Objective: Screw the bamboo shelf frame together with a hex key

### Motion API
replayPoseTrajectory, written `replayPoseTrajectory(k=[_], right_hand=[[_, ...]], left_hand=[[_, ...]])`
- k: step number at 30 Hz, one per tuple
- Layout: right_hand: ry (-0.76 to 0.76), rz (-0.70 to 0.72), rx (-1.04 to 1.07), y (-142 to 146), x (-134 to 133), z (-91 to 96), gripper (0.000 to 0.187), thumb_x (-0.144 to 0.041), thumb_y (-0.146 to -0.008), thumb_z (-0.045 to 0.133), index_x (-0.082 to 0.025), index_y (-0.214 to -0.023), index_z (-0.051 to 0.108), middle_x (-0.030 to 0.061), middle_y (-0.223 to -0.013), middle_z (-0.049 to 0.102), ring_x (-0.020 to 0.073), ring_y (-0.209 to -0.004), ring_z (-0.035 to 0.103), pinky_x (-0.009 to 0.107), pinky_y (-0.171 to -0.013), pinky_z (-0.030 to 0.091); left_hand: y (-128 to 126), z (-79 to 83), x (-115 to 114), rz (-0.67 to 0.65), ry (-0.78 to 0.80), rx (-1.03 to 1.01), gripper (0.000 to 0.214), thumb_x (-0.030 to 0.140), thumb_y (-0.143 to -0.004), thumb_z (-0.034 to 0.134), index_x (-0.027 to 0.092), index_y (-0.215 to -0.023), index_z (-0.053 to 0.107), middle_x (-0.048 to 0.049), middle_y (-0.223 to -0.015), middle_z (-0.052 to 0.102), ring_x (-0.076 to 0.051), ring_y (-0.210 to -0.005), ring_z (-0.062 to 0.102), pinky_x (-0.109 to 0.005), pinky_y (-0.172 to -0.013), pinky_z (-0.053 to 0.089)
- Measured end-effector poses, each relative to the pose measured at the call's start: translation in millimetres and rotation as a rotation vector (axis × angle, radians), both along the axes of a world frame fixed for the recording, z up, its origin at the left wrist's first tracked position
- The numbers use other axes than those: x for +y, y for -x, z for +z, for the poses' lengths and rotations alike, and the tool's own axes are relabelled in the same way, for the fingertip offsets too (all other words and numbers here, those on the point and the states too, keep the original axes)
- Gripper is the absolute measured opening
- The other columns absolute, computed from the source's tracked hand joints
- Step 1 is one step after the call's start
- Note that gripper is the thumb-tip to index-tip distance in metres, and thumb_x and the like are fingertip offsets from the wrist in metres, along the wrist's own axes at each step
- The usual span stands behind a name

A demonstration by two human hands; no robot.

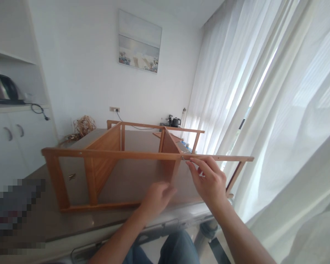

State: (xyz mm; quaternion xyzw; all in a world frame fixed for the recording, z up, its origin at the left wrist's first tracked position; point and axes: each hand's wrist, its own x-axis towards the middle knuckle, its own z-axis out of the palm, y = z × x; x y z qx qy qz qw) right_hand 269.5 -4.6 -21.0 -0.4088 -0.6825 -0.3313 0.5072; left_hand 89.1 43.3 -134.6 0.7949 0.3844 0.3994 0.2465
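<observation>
A wooden shelf frame lies on its side on the grey-brown table, with two flat boards set between its rails. At the top front rail, my right hand pinches a thin metal piece that looks like a hex key. Its tip meets the rail where the right-hand board joins. Lower down, my left hand is smeared by motion near the bottom of that joint. Its fingers are too blurred to read. Small metal fasteners lie on the table behind the frame's left end.
White curtains hang close on the right. A heap of straw-like packing sits at the far left of the table. A dark kettle stands at the back. Another kettle rests on the cabinet at left.
</observation>
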Motion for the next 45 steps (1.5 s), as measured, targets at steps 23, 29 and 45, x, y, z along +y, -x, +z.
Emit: replayPoseTrajectory(k=[23,29,45], right_hand=[[0.009,-0.082,-0.287,-4.8,1.0,13.7,0.011,-0.023,-0.101,0.063,-0.020,-0.102,0.074,-0.0005,-0.073,0.069,0.0108,-0.063,0.063,0.025,-0.058,0.042],[0.053,-0.051,-0.246,-1.2,6.2,8.5,0.025,-0.024,-0.103,0.057,-0.019,-0.081,0.067,-0.0029,-0.062,0.062,0.0081,-0.050,0.051,0.026,-0.048,0.030],[0.463,0.262,0.482,28.0,5.0,-7.8,0.029,-0.043,-0.097,0.065,-0.021,-0.080,0.069,-0.0003,-0.060,0.071,0.0142,-0.054,0.070,0.021,-0.054,0.050]], left_hand=[[4.1,7.5,2.2,-0.102,0.155,0.027,0.027,0.040,-0.094,0.061,0.017,-0.083,0.072,-0.0036,-0.080,0.072,-0.018,-0.073,0.062,-0.027,-0.068,0.041],[3.2,6.7,1.6,-0.078,0.143,0.042,0.028,0.040,-0.094,0.061,0.017,-0.080,0.070,-0.0028,-0.077,0.070,-0.018,-0.071,0.060,-0.028,-0.067,0.039],[1.5,2.6,2.7,-0.074,0.127,0.030,0.026,0.036,-0.094,0.060,0.016,-0.080,0.069,-0.0021,-0.077,0.067,-0.016,-0.070,0.057,-0.027,-0.066,0.034]])
